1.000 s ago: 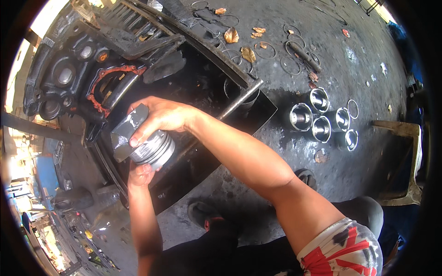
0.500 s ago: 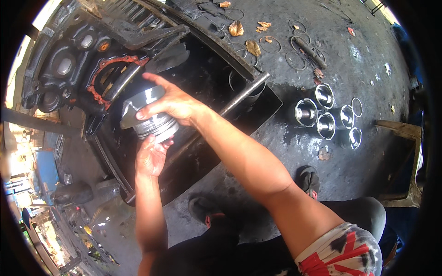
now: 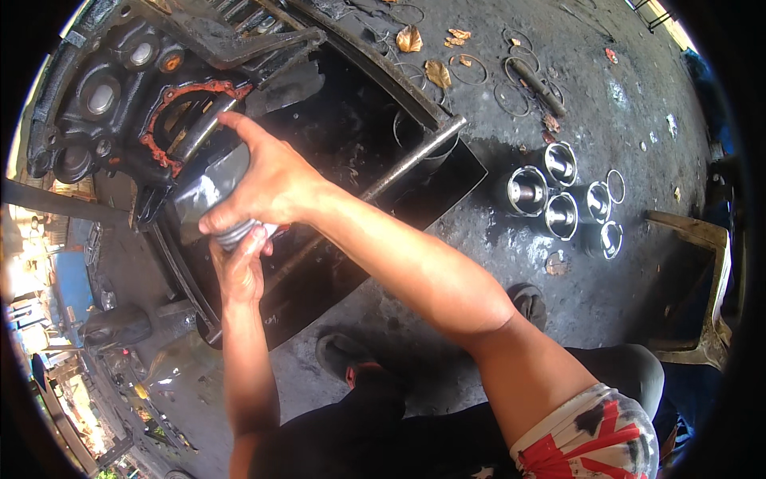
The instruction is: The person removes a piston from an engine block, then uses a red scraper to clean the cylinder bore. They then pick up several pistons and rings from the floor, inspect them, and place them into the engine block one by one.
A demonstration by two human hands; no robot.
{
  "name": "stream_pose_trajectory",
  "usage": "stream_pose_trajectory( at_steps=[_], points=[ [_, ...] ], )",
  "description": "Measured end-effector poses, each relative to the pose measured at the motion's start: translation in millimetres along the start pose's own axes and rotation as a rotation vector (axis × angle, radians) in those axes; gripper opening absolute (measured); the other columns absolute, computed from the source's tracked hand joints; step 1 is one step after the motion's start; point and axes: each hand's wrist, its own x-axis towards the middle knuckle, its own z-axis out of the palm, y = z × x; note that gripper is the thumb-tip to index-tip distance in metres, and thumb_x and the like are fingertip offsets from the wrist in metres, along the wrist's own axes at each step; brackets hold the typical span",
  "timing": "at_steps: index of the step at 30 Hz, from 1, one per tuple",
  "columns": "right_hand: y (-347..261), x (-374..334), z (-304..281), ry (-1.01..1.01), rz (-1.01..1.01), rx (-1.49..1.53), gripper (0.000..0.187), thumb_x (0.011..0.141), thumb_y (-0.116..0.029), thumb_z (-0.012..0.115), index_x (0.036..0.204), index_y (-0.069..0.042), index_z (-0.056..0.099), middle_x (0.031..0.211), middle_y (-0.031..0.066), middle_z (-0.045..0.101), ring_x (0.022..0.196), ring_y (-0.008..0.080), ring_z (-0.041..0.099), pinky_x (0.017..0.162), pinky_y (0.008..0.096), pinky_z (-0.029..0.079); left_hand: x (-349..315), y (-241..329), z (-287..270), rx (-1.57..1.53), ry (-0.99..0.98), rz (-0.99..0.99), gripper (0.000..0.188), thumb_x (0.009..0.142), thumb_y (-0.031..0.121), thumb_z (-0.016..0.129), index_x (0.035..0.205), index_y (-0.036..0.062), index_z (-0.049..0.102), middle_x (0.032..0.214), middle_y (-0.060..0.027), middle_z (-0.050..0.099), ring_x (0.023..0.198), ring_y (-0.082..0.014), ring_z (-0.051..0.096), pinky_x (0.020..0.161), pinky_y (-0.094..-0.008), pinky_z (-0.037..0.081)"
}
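Observation:
Above a black metal tray (image 3: pixel 351 96), both of my hands hold a silver piston (image 3: pixel 232 236) with ring grooves around its side. A shiny, smooth metal band (image 3: pixel 214 185) sits against the piston's upper part, and whether it goes all the way round is hidden. My right hand (image 3: pixel 275 184) is closed over the band and piston from the right, thumb on the near side and index finger stretched toward the engine block. Lower down, my left hand (image 3: pixel 243 275) grips the piston's underside, its fingers partly covering the grooves.
A black engine block (image 3: pixel 100 100) with an orange-red gasket (image 3: pixel 152 132) stands at the far left. Across the tray lies a metal bar (image 3: pixel 415 160). On the floor at right are several pistons (image 3: pixel 527 191), loose rings (image 3: pixel 616 187), a rod (image 3: pixel 538 88) and dry leaves (image 3: pixel 409 38). A chair frame (image 3: pixel 718 271) stands beyond.
My hands have brought the piston and band slightly left, toward the engine block. The right hand has turned and now covers more of the piston.

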Motion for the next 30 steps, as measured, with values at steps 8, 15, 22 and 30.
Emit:
stream_pose_trajectory(
  at_steps=[8, 15, 22, 30],
  points=[
    [9, 15, -12, -0.056, -0.071, 0.039, 0.124, 0.058, -0.011, 0.1, 0.163, -0.004, 0.034, 0.137, 0.0205, 0.064, 0.125, 0.0268, 0.062, 0.109, 0.0365, 0.049, 14, -1, -7, 0.197, -0.11, -0.06, 0.024, 0.095, 0.012, 0.072, 0.116, 0.0059, 0.062, 0.091, -0.0012, 0.065, 0.059, -0.0096, 0.052, 0.056, -0.0286, 0.039],
    [28, 17, -15, -0.213, 0.102, 0.605, 0.123, 0.053, -0.017, 0.103, 0.158, -0.005, 0.042, 0.129, 0.0206, 0.068, 0.12, 0.0296, 0.065, 0.106, 0.0349, 0.051, 15, -6, -2, -0.186, -0.235, -0.159, 0.037, 0.094, 0.013, 0.074, 0.127, 0.0057, 0.06, 0.101, -0.0032, 0.065, 0.066, -0.0063, 0.056, 0.056, -0.0257, 0.04],
    [37, 18, -7, -0.315, -0.066, 0.581, 0.112, 0.056, -0.009, 0.103, 0.153, -0.005, 0.046, 0.125, 0.0117, 0.068, 0.113, 0.0235, 0.067, 0.097, 0.0379, 0.057, 14, -10, -15, -0.287, -0.267, -0.185, 0.052, 0.089, 0.009, 0.074, 0.136, 0.0058, 0.054, 0.103, -0.0066, 0.065, 0.066, -0.0112, 0.058, 0.057, -0.0274, 0.046],
    [31, 27, -12, -0.355, -0.025, 0.447, 0.098, 0.054, -0.024, 0.102, 0.139, 0.001, 0.06, 0.114, 0.0162, 0.073, 0.103, 0.0265, 0.071, 0.093, 0.0378, 0.057, 16, -4, -7, -0.356, -0.325, -0.144, 0.032, 0.091, 0.013, 0.076, 0.118, 0.0012, 0.064, 0.089, -0.0022, 0.066, 0.063, -0.0066, 0.053, 0.056, -0.0257, 0.041]
  ],
)
